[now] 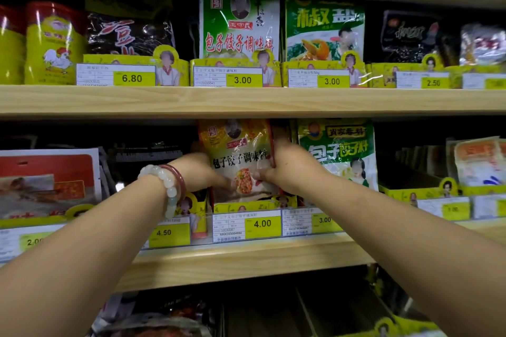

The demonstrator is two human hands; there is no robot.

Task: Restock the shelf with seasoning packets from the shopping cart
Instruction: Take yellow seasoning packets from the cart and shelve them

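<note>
While our left hand (197, 172) and right hand (284, 164) pinch the glossy orange-and-white seasoning packet (241, 156) with fingers closed on its sides, we seat it above the yellow 4.00 price tag (262, 224); next, we judge, release it upright.

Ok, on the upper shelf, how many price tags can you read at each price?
6.80 tag: 1
3.00 tags: 2
2.50 tag: 1
Total: 4 readable; a fifth tag at the right edge is cut off.
</note>
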